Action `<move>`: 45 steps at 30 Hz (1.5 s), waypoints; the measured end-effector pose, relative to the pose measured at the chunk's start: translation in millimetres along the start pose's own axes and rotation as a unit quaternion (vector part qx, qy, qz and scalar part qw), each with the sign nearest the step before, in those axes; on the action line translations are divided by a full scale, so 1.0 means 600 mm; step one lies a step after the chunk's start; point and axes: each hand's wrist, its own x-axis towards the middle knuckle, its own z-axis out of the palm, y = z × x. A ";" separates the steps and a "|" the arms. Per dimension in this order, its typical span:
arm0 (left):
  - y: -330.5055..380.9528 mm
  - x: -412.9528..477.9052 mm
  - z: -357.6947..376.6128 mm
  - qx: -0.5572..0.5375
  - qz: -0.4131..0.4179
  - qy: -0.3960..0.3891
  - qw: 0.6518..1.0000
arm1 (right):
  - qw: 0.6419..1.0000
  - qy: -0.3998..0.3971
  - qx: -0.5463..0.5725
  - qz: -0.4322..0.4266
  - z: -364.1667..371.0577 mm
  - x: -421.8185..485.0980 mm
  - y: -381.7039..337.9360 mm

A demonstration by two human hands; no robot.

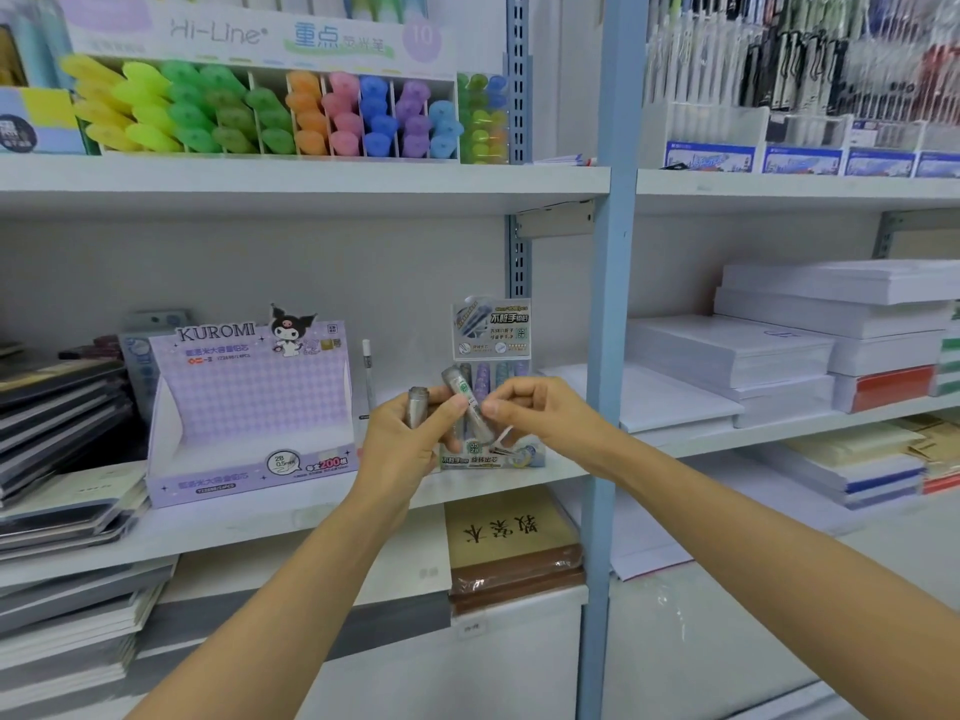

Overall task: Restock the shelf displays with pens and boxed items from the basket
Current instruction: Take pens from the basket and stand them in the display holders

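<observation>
Setting: stationery-shop shelving, white boards on a blue upright (608,304); middle shelf (311,517) at working height, directly before both hands.

Item 1, tilted tube (470,402). Slim lead-refill tube, translucent grey, green-and-white label on the upper half, top leaning toward 11 o'clock. Pinched at the lower half between thumb and forefinger of right hand (540,415), other fingers curled under. In the air near frame centre, in front of the small refill display (491,350), clear of the shelf board. Judged: taken by the fingertips for separating from the rest and slotting in singly.

Item 2, upright tube (417,405). Same grey type, cap up, label hidden. Gripped in the curled fingers of left hand (410,439), at 9 o'clock of item 1, just beside it. Left thumb close against item 1; actual contact not determinable. Judged: held in the fist as reserve stock for the other hand. Further tubes inside the fist: not determinable.

Item 3, small refill display. Printed card header, row of grey, purple and blue tubes standing below, at 12 o'clock of the hands. Judged the likely destination, by matching stock.

Item 4, Kuromi display box (249,407). Lilac card, at 9 o'clock of the hands, no stock showing in the tray.

Also present: highlighter rack (270,111) at 11 o'clock, upper shelf; paper reams (779,345) at 3 o'clock. Basket: not in view.
</observation>
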 end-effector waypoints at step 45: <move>-0.060 0.034 -0.029 -0.005 -0.017 -0.103 0.995 | 0.909 0.246 -0.334 0.042 -0.085 0.148 0.111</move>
